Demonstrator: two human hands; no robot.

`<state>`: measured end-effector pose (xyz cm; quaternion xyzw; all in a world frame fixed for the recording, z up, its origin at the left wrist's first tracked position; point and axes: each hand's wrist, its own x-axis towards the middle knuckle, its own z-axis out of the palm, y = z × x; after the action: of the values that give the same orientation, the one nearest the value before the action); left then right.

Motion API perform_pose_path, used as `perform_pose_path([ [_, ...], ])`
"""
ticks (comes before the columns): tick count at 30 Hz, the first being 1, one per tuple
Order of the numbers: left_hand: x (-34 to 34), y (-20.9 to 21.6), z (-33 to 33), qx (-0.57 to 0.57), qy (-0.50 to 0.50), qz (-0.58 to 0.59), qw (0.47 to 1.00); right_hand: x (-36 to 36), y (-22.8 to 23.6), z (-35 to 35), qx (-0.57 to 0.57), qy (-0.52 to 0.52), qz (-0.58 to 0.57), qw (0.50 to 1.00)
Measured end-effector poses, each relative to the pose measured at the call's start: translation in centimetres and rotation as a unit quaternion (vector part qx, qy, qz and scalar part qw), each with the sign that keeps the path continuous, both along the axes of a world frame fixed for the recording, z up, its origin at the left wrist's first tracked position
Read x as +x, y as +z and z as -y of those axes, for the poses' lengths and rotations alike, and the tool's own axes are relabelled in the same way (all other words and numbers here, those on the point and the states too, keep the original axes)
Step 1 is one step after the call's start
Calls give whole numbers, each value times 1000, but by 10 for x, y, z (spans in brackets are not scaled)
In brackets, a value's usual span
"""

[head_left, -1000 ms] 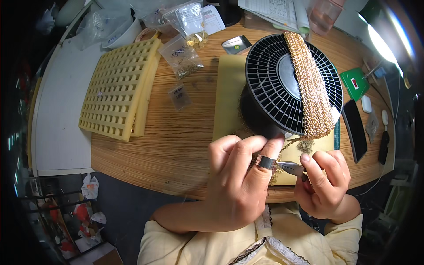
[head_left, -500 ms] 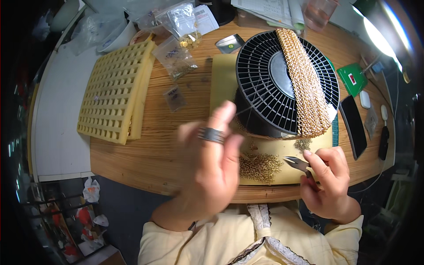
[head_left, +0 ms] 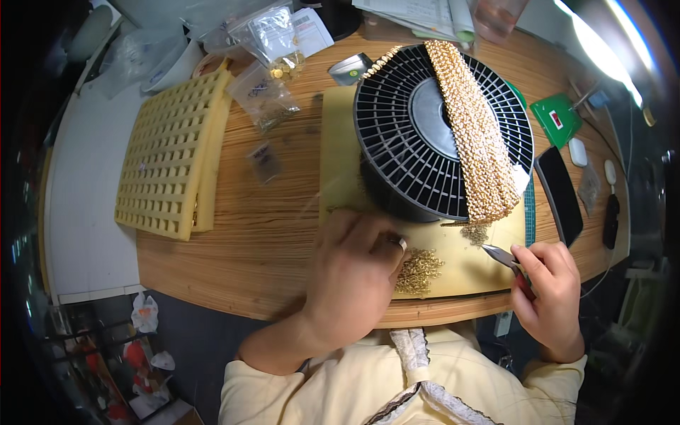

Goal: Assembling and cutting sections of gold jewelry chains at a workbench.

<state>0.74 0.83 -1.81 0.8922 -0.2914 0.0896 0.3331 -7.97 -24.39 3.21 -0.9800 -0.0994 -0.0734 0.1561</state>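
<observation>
A black slotted plastic spool [head_left: 425, 124] stands beyond the hands. The left hand [head_left: 354, 273], curled, grip unclear, has dropped beside a gold metal-chain heap [head_left: 420, 274]; the right hand [head_left: 549, 287] grips pointed steel pliers [head_left: 500, 256]; their work seems paused. A gold strand [head_left: 383, 61] now crosses the spool's rim.

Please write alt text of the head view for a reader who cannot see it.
A person's right hand holds pliers at a wooden table, the left hand beside a heap of gold chain. Beyond them stands a black spool with gold strands across it; a yellow grid block is at left.
</observation>
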Motion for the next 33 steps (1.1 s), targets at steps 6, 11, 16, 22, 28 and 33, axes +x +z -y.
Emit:
perform_pose_path([
  [6, -4, 2, 8, 95, -9, 5, 995, 2, 1, 0, -40, 1, -22, 999],
  [11, -1, 12, 5, -19, -11, -35, 999, 4, 1, -3, -79, 8, -40, 996],
  [16, -5, 16, -3, -178, 20, -134, 975, 4, 2, -4, -102, 7, -45, 994],
  [22, -1, 28, -9, -193, -87, -193, 958, 6, 2, -7, -125, 13, -30, 992],
  [28, -1, 31, -9, -231, -93, -290, 924, 11, 2, -4, 6, 48, -40, 998],
  [33, -3, 25, -6, -286, -97, -308, 902, 18, 1, -10, 214, 107, -81, 968],
])
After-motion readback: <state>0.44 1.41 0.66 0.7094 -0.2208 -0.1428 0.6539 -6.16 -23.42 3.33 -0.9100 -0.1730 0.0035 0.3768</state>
